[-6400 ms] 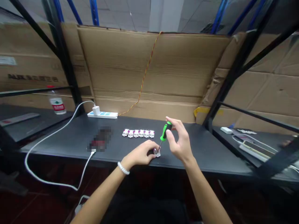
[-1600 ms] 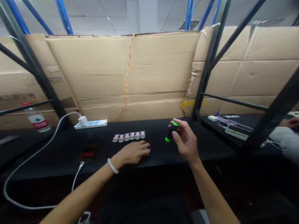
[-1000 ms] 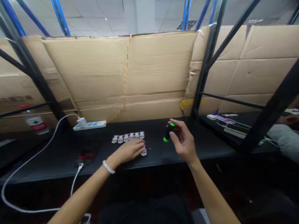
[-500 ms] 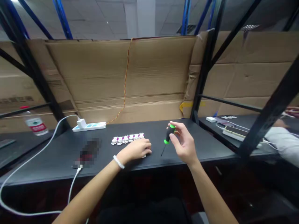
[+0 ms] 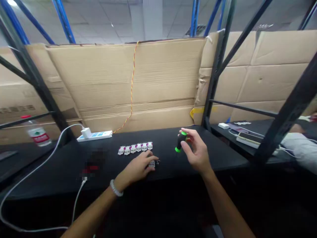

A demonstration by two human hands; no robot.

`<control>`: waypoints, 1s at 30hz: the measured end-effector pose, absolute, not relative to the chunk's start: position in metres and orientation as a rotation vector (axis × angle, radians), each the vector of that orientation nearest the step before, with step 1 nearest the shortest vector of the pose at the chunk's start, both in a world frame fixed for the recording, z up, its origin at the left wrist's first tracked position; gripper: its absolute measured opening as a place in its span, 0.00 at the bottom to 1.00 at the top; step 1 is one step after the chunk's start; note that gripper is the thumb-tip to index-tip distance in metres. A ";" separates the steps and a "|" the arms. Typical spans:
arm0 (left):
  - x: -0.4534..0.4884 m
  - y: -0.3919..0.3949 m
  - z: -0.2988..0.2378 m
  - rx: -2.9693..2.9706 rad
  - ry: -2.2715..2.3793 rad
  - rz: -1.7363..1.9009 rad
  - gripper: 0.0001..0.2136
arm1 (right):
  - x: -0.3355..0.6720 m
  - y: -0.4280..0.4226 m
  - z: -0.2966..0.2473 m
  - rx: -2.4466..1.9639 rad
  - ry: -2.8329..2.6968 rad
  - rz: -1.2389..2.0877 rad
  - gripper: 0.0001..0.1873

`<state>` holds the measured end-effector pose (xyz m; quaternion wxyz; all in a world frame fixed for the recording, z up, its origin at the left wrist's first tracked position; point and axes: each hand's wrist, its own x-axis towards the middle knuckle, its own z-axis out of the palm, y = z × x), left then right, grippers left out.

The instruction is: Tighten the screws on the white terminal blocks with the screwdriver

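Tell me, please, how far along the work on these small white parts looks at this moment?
Six small parts lie in a neat row on the table, seemingly set aside. The left hand presses one more part down, while the right hand holds the screwdriver off it. Whether more parts wait is not visible.

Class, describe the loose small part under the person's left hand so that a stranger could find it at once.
Start at the black table and find the row of six small white-and-magenta parts near its middle. Just in front of the row's right end, the left hand rests on a seventh small white part. It alone lies outside the row.
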<state>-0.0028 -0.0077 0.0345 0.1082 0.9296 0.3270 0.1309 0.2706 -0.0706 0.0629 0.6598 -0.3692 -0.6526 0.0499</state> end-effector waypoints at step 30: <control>0.028 0.011 0.026 2.955 0.765 0.326 0.15 | 0.274 -0.071 0.063 -0.866 -1.520 0.096 0.19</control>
